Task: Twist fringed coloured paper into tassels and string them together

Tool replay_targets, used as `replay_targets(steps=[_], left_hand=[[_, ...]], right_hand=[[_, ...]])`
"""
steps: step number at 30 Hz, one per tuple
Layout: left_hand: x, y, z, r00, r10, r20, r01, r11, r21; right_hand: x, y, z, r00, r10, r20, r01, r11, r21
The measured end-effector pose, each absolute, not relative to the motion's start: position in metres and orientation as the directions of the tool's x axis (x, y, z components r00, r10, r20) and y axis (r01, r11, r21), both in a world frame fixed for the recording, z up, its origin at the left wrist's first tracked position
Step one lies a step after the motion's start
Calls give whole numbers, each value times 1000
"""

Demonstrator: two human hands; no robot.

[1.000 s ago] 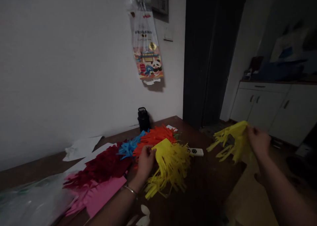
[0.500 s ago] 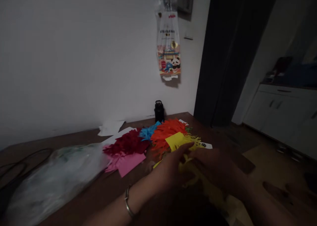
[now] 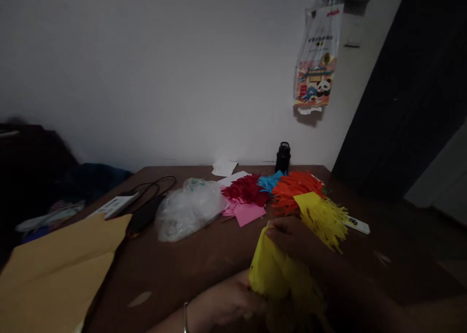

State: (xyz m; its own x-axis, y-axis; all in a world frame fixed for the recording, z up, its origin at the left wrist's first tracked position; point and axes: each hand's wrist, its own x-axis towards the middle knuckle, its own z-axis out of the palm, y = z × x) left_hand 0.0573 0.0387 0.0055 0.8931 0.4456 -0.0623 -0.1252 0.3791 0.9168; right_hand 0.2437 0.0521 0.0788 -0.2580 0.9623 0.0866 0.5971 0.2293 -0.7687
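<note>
A yellow piece of fringed paper (image 3: pixel 268 269) hangs between my hands, its cut strips drooping at the lower right. My right hand (image 3: pixel 297 238) pinches its upper corner between thumb and fingers. Lower down, my left hand (image 3: pixel 233 299), with a bracelet on the wrist, is closed at the paper's left edge; its fingertips are partly hidden. Just beyond lies another yellow fringed piece (image 3: pixel 324 218), overlapping an orange fringed pile (image 3: pixel 297 189). Dark red fringed paper (image 3: pixel 242 189), a pink piece (image 3: pixel 250 213) and a blue fringed bit (image 3: pixel 272 181) lie left of these.
On the brown table (image 3: pixel 197 267) lie a crumpled clear plastic bag (image 3: pixel 191 209), a tan folded sheet (image 3: pixel 60 269) and a white remote (image 3: pixel 358 224). A black bottle (image 3: pixel 283 158) stands by the wall. A printed bag (image 3: pixel 317 63) hangs above.
The view has swung left, bringing in the tan sheet. My hands have drawn the yellow fringed paper nearer and away from the pile; it now hangs from my right hand's pinch.
</note>
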Motion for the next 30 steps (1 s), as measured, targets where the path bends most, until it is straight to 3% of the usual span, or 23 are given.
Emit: replay_targets(steps=[3, 5, 7, 9, 11, 14, 17, 20, 24, 30], left_hand=[[47, 21, 2, 881, 468, -68, -216, 525, 823], [36, 19, -1, 866, 486, -117, -178, 517, 837], [21, 27, -1, 803, 571, -170, -17, 308, 951], [2, 42, 5, 703, 696, -147, 152, 55, 987], [-19, 62, 18, 604, 795, -62, 242, -109, 964], [-51, 89, 45, 490, 862, 128, 352, -331, 876], [-83, 105, 58, 461, 845, 271, 476, -493, 728], [-105, 102, 48, 483, 820, 307, 576, -562, 594], [-96, 62, 24, 666, 701, 256, 625, -711, 322], [-37, 28, -6, 797, 576, 180, 486, -790, 373]], right_hand=[[236, 61, 64, -272, 958, 86, 592, 237, -770], [239, 67, 55, -286, 954, 91, 599, 252, -760], [247, 73, 50, -296, 949, 105, 615, 273, -740], [257, 76, 50, -286, 948, 142, 637, 299, -710], [263, 74, 54, -248, 948, 200, 663, 316, -678], [260, 59, 55, -258, 854, 452, 703, 487, -519], [239, 41, 35, -498, 564, 658, 634, 755, -167], [208, 36, -6, -671, 410, 617, 517, 856, -7], [179, 43, -59, -682, 346, 644, 476, 879, 33], [179, 41, -79, -650, 436, 622, 512, 856, -65]])
